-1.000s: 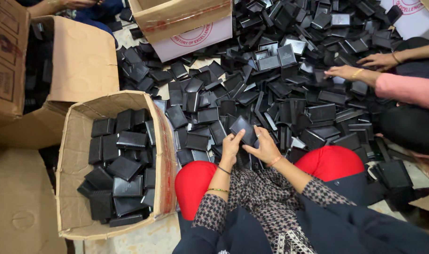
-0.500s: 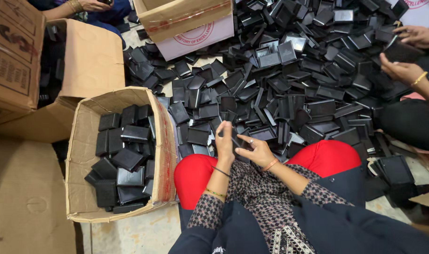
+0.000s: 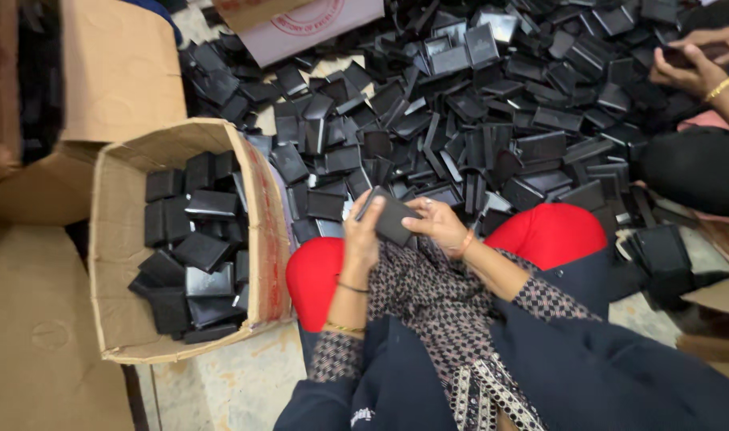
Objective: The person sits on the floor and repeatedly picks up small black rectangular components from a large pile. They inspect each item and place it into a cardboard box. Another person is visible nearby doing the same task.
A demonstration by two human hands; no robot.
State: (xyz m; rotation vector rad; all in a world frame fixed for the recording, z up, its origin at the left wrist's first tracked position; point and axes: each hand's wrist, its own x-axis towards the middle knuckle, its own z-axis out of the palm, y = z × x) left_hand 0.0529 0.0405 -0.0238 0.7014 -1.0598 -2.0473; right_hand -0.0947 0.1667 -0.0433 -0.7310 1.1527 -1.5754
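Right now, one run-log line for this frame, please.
left hand: holds black case | right hand: same case | cardboard box: part-filled, at left

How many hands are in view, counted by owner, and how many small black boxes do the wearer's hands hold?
Wearer's left hand and right hand: 2
co-worker's hands: 2
Held black box: 1
Total: 5

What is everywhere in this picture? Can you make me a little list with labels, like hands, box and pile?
left hand: grips the left end of a small black case
right hand: holds the same case from the right
cardboard box: open, to the person's left, partly filled with black cases
pile: many black cases heaped on the floor ahead
knees: in red cloth, under the hands
other person's hands: top right, holding a dark case
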